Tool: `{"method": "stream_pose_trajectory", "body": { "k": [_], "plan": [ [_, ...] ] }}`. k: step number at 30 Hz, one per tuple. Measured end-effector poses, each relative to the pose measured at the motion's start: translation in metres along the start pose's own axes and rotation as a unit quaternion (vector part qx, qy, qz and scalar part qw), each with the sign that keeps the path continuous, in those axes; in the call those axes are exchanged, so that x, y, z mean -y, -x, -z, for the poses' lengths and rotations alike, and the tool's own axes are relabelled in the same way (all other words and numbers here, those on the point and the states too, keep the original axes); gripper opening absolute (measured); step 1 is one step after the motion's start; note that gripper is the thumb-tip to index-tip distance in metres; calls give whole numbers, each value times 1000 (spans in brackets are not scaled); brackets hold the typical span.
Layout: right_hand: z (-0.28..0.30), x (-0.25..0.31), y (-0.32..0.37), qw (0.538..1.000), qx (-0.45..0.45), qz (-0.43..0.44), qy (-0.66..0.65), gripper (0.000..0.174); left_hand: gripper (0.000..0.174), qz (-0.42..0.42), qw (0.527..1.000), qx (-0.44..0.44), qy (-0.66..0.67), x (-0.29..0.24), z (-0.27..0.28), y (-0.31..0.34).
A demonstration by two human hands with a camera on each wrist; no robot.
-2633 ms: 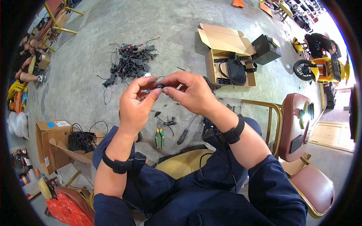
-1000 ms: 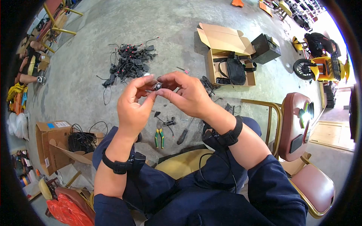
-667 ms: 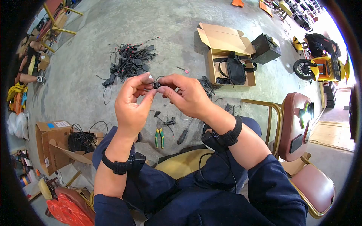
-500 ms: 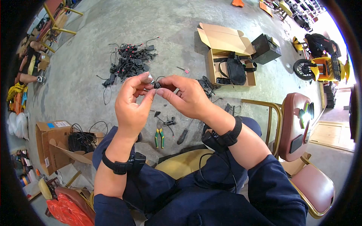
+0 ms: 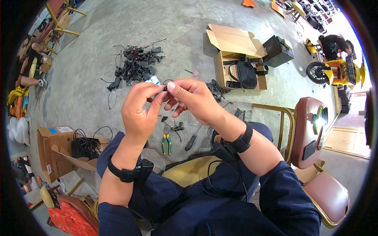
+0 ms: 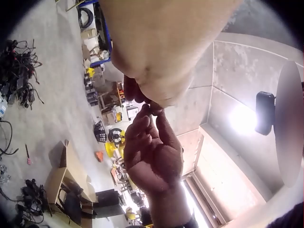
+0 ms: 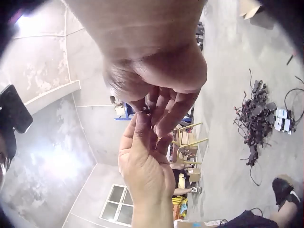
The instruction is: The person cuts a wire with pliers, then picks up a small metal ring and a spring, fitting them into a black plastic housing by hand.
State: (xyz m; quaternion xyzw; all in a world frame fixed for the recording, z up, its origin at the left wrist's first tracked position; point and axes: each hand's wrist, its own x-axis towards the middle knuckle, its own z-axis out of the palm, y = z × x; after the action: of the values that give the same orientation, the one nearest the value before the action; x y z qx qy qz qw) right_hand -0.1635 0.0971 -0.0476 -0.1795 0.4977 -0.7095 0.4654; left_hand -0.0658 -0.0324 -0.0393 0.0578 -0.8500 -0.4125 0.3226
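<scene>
Head | hands (image 5: 138,107) pinch dark part (image 5: 165,88) | carton label (image 5: 65,129) unreadable

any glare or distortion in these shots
Head: strong fisheye bending, black corners, white glare at the maroon chair back; left wrist: blown-out glow beside a black block; right wrist: hazy glow at left, small dark part indistinct.

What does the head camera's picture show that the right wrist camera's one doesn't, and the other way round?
Only the head view shows the green-and-yellow pliers and the screwdriver on the floor.

Only the right wrist view shows a paned window in the background.

Both show the left hand and right hand meeting at a small dark part, plus the tangled pile of black cables on the floor.
</scene>
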Motion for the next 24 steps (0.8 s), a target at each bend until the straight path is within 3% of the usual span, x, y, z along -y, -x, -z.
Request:
{"method": "stream_pose_trajectory", "body": {
  "k": [5,15,20,24],
  "plan": [
    [2,-2,0,996,15,-61,-65,29,15,-80,995,-14,-60,5,-1,0],
    [-2,-7,1,999,-19,-39,-21,30,7,-87,992,-1,-87,9,-6,-2],
    [-3,-9,1,999,-25,-19,-29,28,7,0,1000,2,-19,7,-11,0],
    [-3,-9,0,999,-29,-8,-32,27,8,12,1000,2,-10,4,-10,0]
  ]
}}
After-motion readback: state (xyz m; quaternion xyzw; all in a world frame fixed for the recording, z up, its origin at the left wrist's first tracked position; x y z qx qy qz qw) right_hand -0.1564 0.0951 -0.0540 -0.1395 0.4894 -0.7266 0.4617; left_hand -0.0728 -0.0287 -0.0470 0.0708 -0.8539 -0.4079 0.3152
